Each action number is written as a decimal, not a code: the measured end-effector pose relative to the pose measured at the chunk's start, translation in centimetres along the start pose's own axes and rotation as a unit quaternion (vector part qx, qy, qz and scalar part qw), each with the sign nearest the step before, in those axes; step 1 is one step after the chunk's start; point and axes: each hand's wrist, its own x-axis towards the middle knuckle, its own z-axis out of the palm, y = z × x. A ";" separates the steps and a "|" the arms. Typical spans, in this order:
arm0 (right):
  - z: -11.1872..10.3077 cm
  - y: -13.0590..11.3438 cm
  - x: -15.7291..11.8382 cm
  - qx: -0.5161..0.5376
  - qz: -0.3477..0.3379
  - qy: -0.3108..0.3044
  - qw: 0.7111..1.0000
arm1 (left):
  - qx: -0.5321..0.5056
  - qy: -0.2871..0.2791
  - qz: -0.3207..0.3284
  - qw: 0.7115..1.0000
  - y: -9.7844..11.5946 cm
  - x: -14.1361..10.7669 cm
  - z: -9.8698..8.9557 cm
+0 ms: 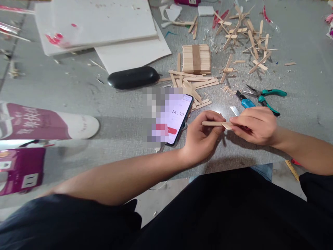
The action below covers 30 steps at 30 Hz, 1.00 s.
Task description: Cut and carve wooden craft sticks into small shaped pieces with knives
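Left hand (201,139) and right hand (256,125) both pinching wooden craft stick (212,123) over grey table (301,90), right of phone (179,104); second stick (227,127) seems to cross it, fit partly hidden; grip near the crossing, press gently, avoid splitting.

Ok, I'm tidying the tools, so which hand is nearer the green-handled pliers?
The right hand: it is just below the green-handled pliers in the picture. The left hand is farther off, to their lower left.
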 end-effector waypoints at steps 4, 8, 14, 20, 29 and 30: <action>0.0 0.0 0.0 -0.001 0.003 -0.004 1.000 | 0.001 0.000 -0.007 1.000 0.0 0.0 0.0; 0.0 0.1 0.0 0.005 0.013 -0.013 1.000 | -0.001 -0.003 -0.008 1.000 0.0 0.0 -0.1; 0.1 0.0 0.0 0.015 0.026 -0.010 0.999 | -0.025 -0.030 -0.010 0.999 0.3 -0.3 -0.6; 0.1 0.0 0.0 0.010 0.024 -0.004 1.000 | -0.031 -0.034 0.007 0.999 0.1 -0.3 -0.7; -0.1 0.0 -0.1 -0.003 0.011 -0.013 1.000 | 0.003 -0.001 -0.016 1.000 -0.1 0.0 -0.2; -0.1 0.0 0.0 0.000 0.006 -0.015 1.000 | 0.004 0.004 -0.027 1.000 -0.1 0.1 -0.1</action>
